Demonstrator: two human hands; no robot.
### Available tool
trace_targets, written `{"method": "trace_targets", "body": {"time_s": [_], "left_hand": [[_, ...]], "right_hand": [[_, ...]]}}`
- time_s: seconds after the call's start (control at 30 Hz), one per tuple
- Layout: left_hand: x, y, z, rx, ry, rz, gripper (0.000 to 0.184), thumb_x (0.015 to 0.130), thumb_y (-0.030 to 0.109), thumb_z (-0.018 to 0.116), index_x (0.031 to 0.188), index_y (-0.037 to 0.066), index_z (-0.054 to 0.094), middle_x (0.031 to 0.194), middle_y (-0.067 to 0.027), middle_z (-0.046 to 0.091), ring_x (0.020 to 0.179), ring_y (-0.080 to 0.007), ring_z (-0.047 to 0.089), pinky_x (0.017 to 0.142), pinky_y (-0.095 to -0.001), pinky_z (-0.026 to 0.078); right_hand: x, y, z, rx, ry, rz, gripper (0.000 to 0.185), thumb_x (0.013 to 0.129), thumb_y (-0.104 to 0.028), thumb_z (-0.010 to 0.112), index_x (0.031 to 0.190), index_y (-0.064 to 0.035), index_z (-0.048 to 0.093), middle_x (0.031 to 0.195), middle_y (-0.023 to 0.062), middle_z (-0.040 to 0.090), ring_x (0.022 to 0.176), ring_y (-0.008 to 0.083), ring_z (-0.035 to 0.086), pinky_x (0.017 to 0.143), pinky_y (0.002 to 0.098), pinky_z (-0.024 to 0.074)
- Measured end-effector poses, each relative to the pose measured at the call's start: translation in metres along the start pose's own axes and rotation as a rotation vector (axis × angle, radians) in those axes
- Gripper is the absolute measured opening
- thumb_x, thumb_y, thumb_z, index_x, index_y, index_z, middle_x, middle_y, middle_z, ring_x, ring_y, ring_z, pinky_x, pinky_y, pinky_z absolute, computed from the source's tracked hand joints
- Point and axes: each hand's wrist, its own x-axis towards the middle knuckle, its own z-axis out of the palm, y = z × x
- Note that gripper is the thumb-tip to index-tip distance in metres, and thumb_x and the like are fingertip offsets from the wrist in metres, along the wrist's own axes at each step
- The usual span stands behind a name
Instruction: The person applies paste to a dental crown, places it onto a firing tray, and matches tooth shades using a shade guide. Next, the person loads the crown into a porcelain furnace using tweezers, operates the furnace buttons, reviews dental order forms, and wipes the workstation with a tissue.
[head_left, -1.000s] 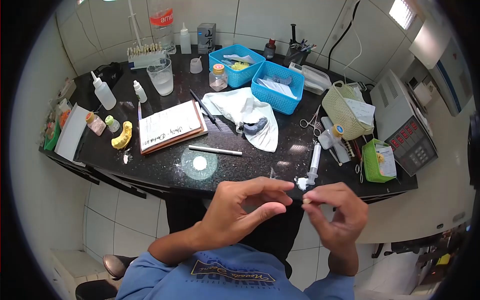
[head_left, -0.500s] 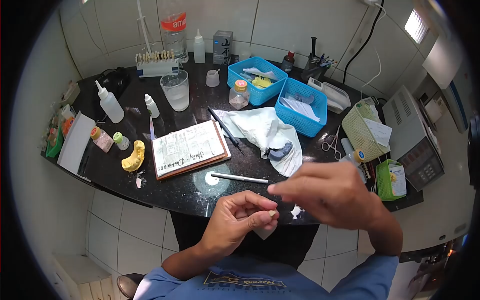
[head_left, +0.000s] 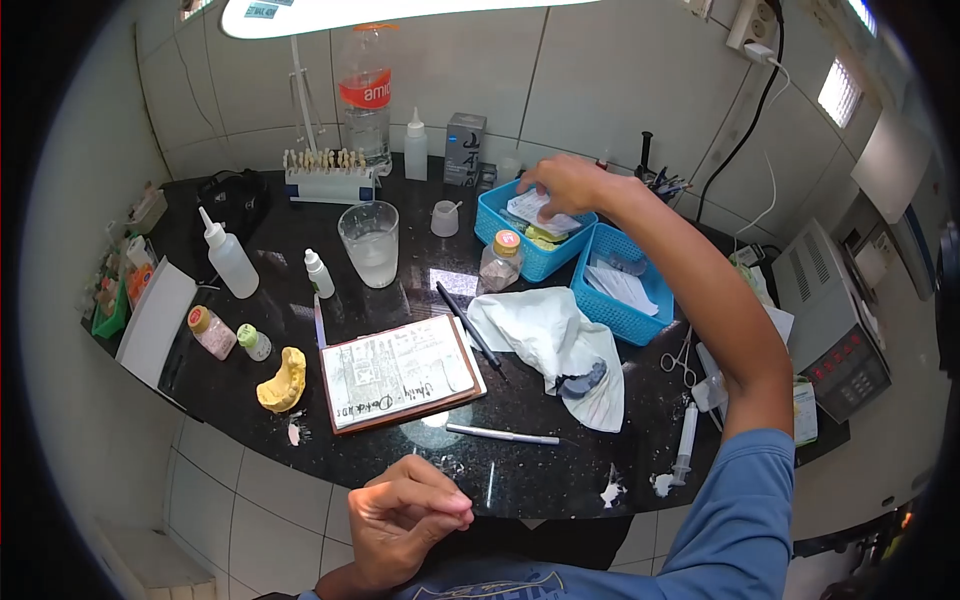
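My left hand point(head_left: 408, 515) is near the front edge of the black counter, thumb and fingertips pinched together. Whatever lies between them is hidden. My right hand point(head_left: 570, 187) reaches across to the back blue basket point(head_left: 553, 264), its fingers bent and apart over the folded papers point(head_left: 541, 212) inside. I cannot tell whether the fingertips touch the papers. Yellow material point(head_left: 546, 238) lies lower in that basket. A pen-like metal tool point(head_left: 502, 435) rests on the counter before my left hand, beside a clipboard with a written sheet point(head_left: 398, 372).
A jar with an orange lid point(head_left: 501, 262) stands by the basket. A glass point(head_left: 369, 245) and a dropper bottle point(head_left: 318, 274) stand left of it. The white cloth point(head_left: 540, 335), second blue basket point(head_left: 622, 312), syringe point(head_left: 686, 445) and yellow dental cast point(head_left: 282, 380) lie around.
My right hand has moved from beside my left hand to the back blue basket. The small pale piece seen in my left fingers is no longer visible. The view has tilted up.
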Motion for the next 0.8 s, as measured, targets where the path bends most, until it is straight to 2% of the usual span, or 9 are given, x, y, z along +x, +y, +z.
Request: {"method": "trace_targets", "body": {"time_s": [0.03, 0.07, 0.17, 0.27, 0.4, 0.47, 0.53, 0.63, 0.8], "left_hand": [[0.003, 0.004, 0.006, 0.134, 0.113, 0.037, 0.012, 0.083, 0.008, 0.073, 0.088, 0.0, 0.066, 0.08, -0.0106, 0.056, 0.064, -0.016, 0.06, 0.056, -0.0253, 0.053], [0.004, 0.003, 0.004, 0.14, 0.113, 0.041, 0.012, 0.083, 0.008, 0.073, 0.088, 0.0, 0.066, 0.08, -0.0106, 0.056, 0.064, -0.016, 0.06, 0.056, -0.0253, 0.053], [0.0, 0.002, -0.007, 0.323, 0.252, 0.216, 0.012, 0.082, 0.01, 0.074, 0.088, 0.004, 0.065, 0.078, -0.01, 0.056, 0.062, -0.0148, 0.058, 0.054, -0.0238, 0.051], [-0.002, 0.011, -0.017, 0.392, 0.31, 0.251, 0.011, 0.081, -0.006, 0.069, 0.09, 0.001, 0.066, 0.086, -0.0134, 0.061, 0.075, -0.0166, 0.065, 0.067, -0.025, 0.057], [0.004, 0.009, -0.031, 0.605, 0.429, 0.39, 0.012, 0.083, -0.002, 0.069, 0.093, 0.002, 0.063, 0.085, -0.0127, 0.062, 0.072, -0.0146, 0.063, 0.062, -0.0223, 0.053], [0.008, 0.007, -0.036, 0.661, 0.473, 0.434, 0.01, 0.085, -0.002, 0.067, 0.094, 0.002, 0.062, 0.085, -0.0113, 0.061, 0.073, -0.0135, 0.061, 0.067, -0.0222, 0.052], [0.01, 0.004, -0.041, 0.653, 0.499, 0.433, 0.011, 0.086, -0.002, 0.066, 0.095, 0.001, 0.062, 0.086, -0.0108, 0.06, 0.075, -0.0136, 0.061, 0.07, -0.0234, 0.052], [0.012, -0.004, -0.045, 0.667, 0.503, 0.4, 0.012, 0.088, 0.004, 0.067, 0.096, 0.0, 0.06, 0.089, -0.0076, 0.056, 0.075, -0.012, 0.058, 0.069, -0.0237, 0.05], [0.013, -0.013, -0.048, 0.659, 0.52, 0.412, 0.011, 0.086, -0.003, 0.064, 0.095, 0.0, 0.059, 0.091, -0.0085, 0.056, 0.077, -0.0121, 0.059, 0.072, -0.0235, 0.051]], "right_hand": [[0.007, 0.0, 0.006, -0.054, -0.074, -0.012, 0.05, 0.07, -0.015, 0.079, 0.117, -0.0121, 0.064, 0.105, 0.0113, 0.066, 0.102, 0.0303, 0.063, 0.088, 0.0407, 0.0491], [0.012, 0.001, 0.01, -0.107, -0.148, -0.023, 0.058, 0.068, -0.016, 0.081, 0.122, -0.0152, 0.062, 0.109, 0.0106, 0.065, 0.107, 0.0303, 0.061, 0.09, 0.0414, 0.048], [0.015, 0.004, 0.009, -0.136, -0.066, -0.056, 0.047, 0.068, -0.016, 0.081, 0.111, -0.0116, 0.063, 0.106, 0.0121, 0.064, 0.104, 0.0315, 0.061, 0.086, 0.0422, 0.048], [0.018, 0.019, 0.004, -0.072, 0.089, -0.087, 0.029, 0.071, -0.015, 0.077, 0.095, -0.0061, 0.063, 0.096, 0.0131, 0.065, 0.094, 0.0303, 0.063, 0.078, 0.0413, 0.049], [0.006, 0.018, -0.016, 0.094, 0.283, 0.028, 0.013, 0.076, -0.012, 0.069, 0.086, -0.0043, 0.065, 0.083, 0.0149, 0.068, 0.083, 0.0302, 0.067, 0.07, 0.0415, 0.0505], [0.0, 0.02, -0.021, 0.101, 0.305, 0.052, 0.014, 0.076, -0.011, 0.069, 0.086, -0.0032, 0.064, 0.084, 0.0145, 0.069, 0.082, 0.0303, 0.067, 0.071, 0.0418, 0.0509], [-0.003, 0.025, -0.02, 0.051, 0.407, 0.06, 0.012, 0.078, -0.012, 0.069, 0.084, -0.0033, 0.064, 0.073, 0.0105, 0.067, 0.069, 0.0238, 0.065, 0.062, 0.037, 0.049], [-0.008, 0.027, -0.025, 0.032, 0.364, 0.126, 0.013, 0.077, -0.012, 0.069, 0.087, -0.0041, 0.064, 0.085, 0.0148, 0.069, 0.084, 0.0315, 0.067, 0.073, 0.0426, 0.0512], [-0.008, 0.037, -0.017, -0.051, 0.427, 0.092, 0.012, 0.078, -0.012, 0.07, 0.083, -0.0029, 0.064, 0.076, 0.0115, 0.068, 0.072, 0.0258, 0.067, 0.065, 0.0384, 0.0507]]}}
